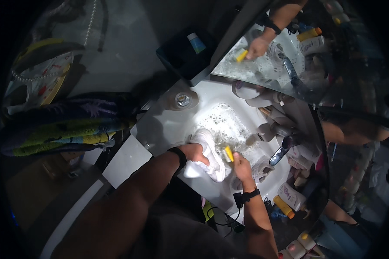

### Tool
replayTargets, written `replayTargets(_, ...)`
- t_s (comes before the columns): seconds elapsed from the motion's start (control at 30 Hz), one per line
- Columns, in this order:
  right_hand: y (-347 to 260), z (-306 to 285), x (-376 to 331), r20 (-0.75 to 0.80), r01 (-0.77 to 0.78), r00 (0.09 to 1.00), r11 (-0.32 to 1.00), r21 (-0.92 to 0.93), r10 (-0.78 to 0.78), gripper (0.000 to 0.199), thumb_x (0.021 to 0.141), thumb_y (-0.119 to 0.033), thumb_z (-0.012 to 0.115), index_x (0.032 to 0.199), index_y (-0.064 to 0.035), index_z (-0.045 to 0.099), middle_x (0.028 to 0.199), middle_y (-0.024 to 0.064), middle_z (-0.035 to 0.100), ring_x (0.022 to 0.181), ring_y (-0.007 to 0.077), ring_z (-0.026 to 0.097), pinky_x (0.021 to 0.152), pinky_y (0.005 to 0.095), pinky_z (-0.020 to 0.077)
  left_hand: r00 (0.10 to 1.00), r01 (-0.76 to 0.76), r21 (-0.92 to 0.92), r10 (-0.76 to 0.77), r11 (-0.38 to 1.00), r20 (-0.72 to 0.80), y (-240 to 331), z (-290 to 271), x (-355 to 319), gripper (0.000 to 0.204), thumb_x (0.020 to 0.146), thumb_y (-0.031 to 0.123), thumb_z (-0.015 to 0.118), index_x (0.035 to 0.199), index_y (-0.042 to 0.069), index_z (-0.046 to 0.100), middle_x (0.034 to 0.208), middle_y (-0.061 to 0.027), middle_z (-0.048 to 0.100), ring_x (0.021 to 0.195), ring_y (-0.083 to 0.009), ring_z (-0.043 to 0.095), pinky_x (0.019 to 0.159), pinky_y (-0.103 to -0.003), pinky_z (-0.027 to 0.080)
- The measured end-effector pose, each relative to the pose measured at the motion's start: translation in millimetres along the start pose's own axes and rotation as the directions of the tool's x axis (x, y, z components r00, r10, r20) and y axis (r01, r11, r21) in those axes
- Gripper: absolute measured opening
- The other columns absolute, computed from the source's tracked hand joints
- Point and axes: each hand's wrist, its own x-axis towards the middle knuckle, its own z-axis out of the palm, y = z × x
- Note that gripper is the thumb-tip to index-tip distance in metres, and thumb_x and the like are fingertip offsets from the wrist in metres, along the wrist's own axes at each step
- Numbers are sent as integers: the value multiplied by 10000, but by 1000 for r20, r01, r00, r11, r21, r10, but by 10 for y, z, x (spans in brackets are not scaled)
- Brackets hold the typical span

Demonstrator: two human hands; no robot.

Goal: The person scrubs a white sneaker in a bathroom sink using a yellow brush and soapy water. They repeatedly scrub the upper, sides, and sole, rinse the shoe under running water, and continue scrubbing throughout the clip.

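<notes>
My left hand [194, 153] is closed around a white shoe [210, 157], which it holds tilted over the near left side of the sink [168, 123]. Just right of the shoe, my right hand [242, 168] grips a yellow scrub brush [229, 153] with pale bristles. The bristles face the shoe, with what looks like a small gap between them. Foamy water [224, 123] fills the basin beyond both hands. A second light-coloured shoe [261, 169] rests to the right of my right hand, close to the metal faucet [279, 156].
Bottles and tubes [270, 115] crowd the sink's right ledge. A white bottle [291, 196] and a yellow one [284, 208] lie near right. A dark bin [177, 56] stands at the far corner. A patterned towel [69, 125] hangs left. A mirror [268, 56] rises behind.
</notes>
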Motion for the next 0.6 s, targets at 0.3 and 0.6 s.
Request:
replayTargets(0.3, 77, 90, 91, 77, 148, 982, 959, 243, -171, 401, 1071, -376, 605, 1236, -44, 757, 1094, 309, 740, 1047, 517, 698, 916, 520, 569, 973, 231, 189, -232, 955, -16, 204, -51, -72, 795, 812, 580, 831, 1208, -103, 740, 1213, -259, 751, 1173, -325, 685, 1049, -409, 489)
replayTargets(0.6, -1519, -45, -2, 196, 549, 835, 808, -213, -515, 339, 1063, -416, 585, 1156, -138, 754, 872, 212, 745, 853, 456, 721, 769, 566, 566, 976, 219, 248, -211, 944, -60, 113, 27, 54, 685, 776, 479, 893, 1130, -94, 767, 1190, -273, 756, 1118, -365, 724, 972, -442, 545)
